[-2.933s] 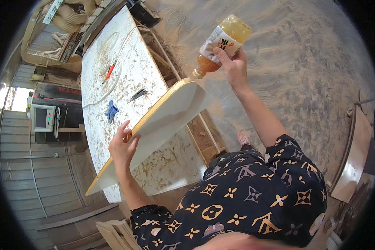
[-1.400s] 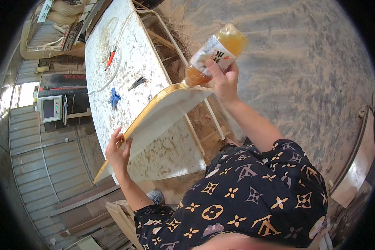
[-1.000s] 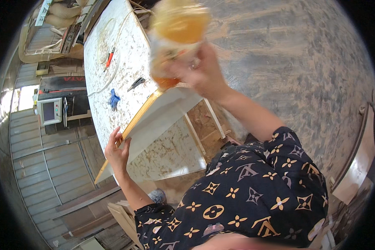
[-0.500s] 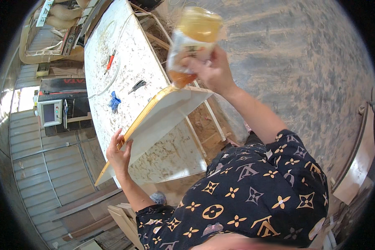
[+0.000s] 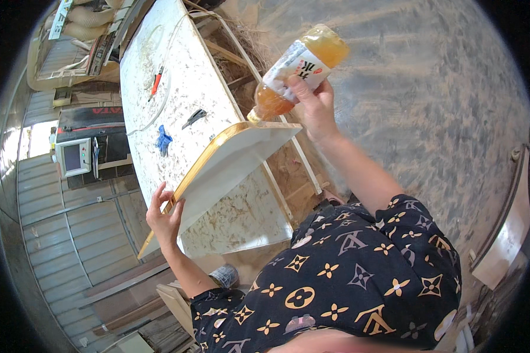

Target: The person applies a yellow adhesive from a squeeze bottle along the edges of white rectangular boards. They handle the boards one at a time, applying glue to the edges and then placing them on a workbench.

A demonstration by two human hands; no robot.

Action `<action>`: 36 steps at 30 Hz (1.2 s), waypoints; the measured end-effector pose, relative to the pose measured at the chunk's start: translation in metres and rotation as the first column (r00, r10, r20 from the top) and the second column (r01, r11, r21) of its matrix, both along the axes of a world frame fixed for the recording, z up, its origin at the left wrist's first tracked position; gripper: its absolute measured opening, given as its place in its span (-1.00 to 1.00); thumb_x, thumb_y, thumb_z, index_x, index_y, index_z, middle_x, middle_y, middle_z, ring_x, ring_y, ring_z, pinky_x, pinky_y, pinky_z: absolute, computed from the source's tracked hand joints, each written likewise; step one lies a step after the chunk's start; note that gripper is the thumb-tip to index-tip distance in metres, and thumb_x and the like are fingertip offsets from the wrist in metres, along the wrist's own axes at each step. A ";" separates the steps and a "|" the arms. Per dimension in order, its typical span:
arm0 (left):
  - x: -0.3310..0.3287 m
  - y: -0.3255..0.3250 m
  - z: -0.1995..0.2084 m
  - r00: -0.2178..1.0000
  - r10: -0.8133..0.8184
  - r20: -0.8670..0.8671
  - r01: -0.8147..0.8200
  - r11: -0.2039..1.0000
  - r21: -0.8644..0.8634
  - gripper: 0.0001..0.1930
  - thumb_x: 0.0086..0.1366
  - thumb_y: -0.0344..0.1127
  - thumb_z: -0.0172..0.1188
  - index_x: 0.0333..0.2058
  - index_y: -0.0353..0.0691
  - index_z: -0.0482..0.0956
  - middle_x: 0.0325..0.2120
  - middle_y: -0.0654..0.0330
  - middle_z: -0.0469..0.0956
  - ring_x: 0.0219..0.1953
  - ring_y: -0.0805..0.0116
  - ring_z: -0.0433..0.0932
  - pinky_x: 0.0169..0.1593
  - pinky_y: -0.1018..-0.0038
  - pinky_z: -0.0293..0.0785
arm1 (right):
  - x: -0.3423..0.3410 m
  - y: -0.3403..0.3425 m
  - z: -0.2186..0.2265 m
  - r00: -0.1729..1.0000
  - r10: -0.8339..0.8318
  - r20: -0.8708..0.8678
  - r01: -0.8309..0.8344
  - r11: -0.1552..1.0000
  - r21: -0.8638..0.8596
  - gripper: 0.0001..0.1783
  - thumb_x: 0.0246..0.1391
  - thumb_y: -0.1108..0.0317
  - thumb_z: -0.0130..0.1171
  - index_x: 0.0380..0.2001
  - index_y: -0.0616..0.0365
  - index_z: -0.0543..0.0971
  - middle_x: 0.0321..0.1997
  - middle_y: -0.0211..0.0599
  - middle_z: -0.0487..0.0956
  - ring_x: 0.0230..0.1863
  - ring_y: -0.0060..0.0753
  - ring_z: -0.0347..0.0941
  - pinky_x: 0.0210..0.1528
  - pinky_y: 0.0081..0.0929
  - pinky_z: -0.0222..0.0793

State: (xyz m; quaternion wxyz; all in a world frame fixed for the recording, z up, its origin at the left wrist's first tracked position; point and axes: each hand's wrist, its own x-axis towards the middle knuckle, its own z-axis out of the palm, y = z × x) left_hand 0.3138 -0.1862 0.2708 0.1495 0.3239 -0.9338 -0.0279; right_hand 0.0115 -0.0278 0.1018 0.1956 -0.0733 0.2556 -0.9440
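Note:
My right hand (image 5: 320,112) grips a clear plastic bottle (image 5: 294,69) with a white label and amber liquid inside. The bottle is tipped, its narrow neck down against the upper edge of a white board (image 5: 229,159). That board is held on edge, and its curved rim has a wet-looking, yellowish coat. Further along the same rim, my left hand (image 5: 165,215) holds the board between thumb and fingers. Behind the board lies a white tabletop (image 5: 200,70) speckled with brown smears.
On the tabletop are a red-handled tool (image 5: 156,82) near a thin hose, a small black tool (image 5: 194,118) and a crumpled blue piece (image 5: 164,140). A machine with a screen (image 5: 73,157) stands at left. Boards (image 5: 176,306) lean at lower left, near a bucket (image 5: 225,275).
The bottle has swung right at its base and leans more, with its neck still by the board's rim. My left hand keeps its hold on the board.

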 end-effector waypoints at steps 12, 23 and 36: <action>-0.002 0.006 -0.002 1.000 0.023 0.009 -0.023 1.000 -0.008 -0.44 -0.04 -0.48 0.41 0.01 -0.11 0.53 -0.45 0.19 0.62 -0.39 0.44 0.57 -0.24 0.47 0.50 | 0.022 -0.002 -0.001 0.999 -0.003 0.041 0.002 1.000 0.024 -0.49 0.06 0.11 0.32 -0.09 0.23 0.40 -0.16 -0.28 0.54 -0.17 -0.47 0.48 -0.03 -0.47 0.40; 0.000 0.007 -0.004 0.999 0.029 0.016 -0.028 0.999 -0.023 -0.47 -0.03 -0.48 0.41 -0.01 -0.12 0.54 -0.44 0.16 0.63 -0.38 0.40 0.60 -0.24 0.46 0.50 | 0.025 0.007 0.008 0.998 -0.001 -0.061 -0.001 0.999 -0.037 -0.54 0.06 0.17 0.31 -0.12 0.22 0.41 -0.17 -0.29 0.55 -0.17 -0.49 0.50 -0.09 -0.47 0.45; -0.001 0.006 -0.004 0.999 0.031 0.010 -0.030 0.999 -0.015 -0.47 -0.02 -0.50 0.39 0.00 -0.12 0.54 -0.42 0.15 0.64 -0.36 0.42 0.59 -0.23 0.46 0.50 | 0.016 0.004 0.008 0.990 0.011 -0.138 -0.012 1.000 -0.004 -0.49 0.03 0.20 0.34 -0.07 0.24 0.38 -0.15 -0.26 0.54 -0.12 -0.46 0.49 -0.07 -0.47 0.44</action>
